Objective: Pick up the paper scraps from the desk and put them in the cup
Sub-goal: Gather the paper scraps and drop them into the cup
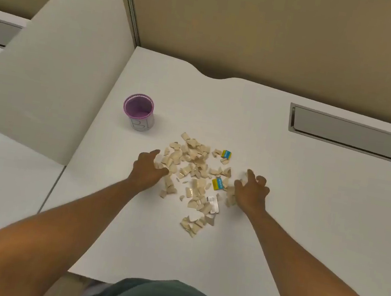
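hands: left (148, 170), right (251, 190) | paper scraps (193, 173) between | cup (139, 112) beyond-left

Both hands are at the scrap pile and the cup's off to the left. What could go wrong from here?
1. The paper scraps are small and loose, so a scoop by the left hand and right hand may shed pieces on the way.
2. The cup has a narrow mouth and stands apart from the pile; a full handful may spill around it or tip it.
3. The low cluster of scraps lies nearer the body than both hands and may be missed.
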Available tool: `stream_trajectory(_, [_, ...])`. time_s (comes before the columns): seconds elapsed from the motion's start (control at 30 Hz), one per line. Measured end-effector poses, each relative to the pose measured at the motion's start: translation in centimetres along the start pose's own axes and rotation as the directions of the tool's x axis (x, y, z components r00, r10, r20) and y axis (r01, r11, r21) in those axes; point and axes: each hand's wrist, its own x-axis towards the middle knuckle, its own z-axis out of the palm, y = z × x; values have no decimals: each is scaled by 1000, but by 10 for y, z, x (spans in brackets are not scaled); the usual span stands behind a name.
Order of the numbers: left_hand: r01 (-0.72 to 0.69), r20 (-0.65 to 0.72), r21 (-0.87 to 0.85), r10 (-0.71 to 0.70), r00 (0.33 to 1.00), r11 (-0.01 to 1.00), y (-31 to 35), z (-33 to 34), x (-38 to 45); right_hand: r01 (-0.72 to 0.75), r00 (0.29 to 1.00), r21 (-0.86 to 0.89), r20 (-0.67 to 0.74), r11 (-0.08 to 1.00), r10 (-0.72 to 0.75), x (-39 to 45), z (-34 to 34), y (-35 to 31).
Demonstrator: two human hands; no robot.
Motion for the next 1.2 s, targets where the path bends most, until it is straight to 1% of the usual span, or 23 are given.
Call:
stream_trajectory(0.1, [-65,14,-76,67,998,995,14,5,13,55,997,-42,47,998,-53,11,11,-14])
stream_trajectory(0.17, [-73,37,-94,76,996,993,24,13,19,153,986,-66,70,986,-149,17,23,-24])
stream_trajectory(0.23, [-103,66,-66,107,992,992,30,21,25,270,961,-115,94,956,-260,18,32,-34])
stream_trajectory(0.33, [-204,159,67,192,969,977,32,32,31,416,906,-161,163,895,-391,16,43,-48])
stream_trajectory(0.4, [-287,232,168,245,941,943,31,39,31,521,852,-234,209,821,-480,13,50,-53])
stream_trajectory(0.47, [-362,259,239,300,918,901,28,44,32,588,809,-317,252,744,-532,12,56,-55])
stream_trajectory(0.5, [-388,258,265,323,911,883,27,46,33,601,799,-352,266,717,-539,12,59,-55])
stream_trajectory(0.57, [-410,233,311,350,907,857,25,48,35,611,790,-407,261,679,-554,11,63,-55])
stream_trajectory(0.6, [-411,216,324,356,909,852,25,49,35,612,789,-411,249,676,-562,10,65,-56])
stream_trajectory(0.7, [-421,160,308,390,907,853,25,52,34,611,790,-363,226,704,-570,6,66,-55])
stream_trajectory(0.77, [-393,125,275,373,920,877,26,53,33,620,784,-359,240,698,-573,5,66,-55])
stream_trajectory(0.9, [-321,83,222,310,947,921,23,53,30,656,752,-417,292,629,-590,6,64,-57])
stream_trajectory(0.93, [-308,65,188,301,951,933,21,53,29,657,752,-413,301,631,-586,7,63,-56])
stream_trajectory(0.97, [-294,44,143,291,956,945,19,52,29,645,763,-392,296,656,-574,8,63,-56])
stream_trajectory(1.03, [-259,-2,65,259,966,964,13,49,28,569,822,-300,235,765,-519,8,61,-56])
stream_trajectory(1.1, [-217,-50,-4,217,975,976,10,44,26,465,884,-136,134,875,-449,6,56,-58])
stream_trajectory(1.13, [-200,-73,-49,196,978,979,10,40,25,407,911,-40,86,913,-403,5,54,-60])
stream_trajectory(1.2, [-164,-108,-162,148,983,973,14,27,21,310,947,129,41,942,-318,2,50,-64])
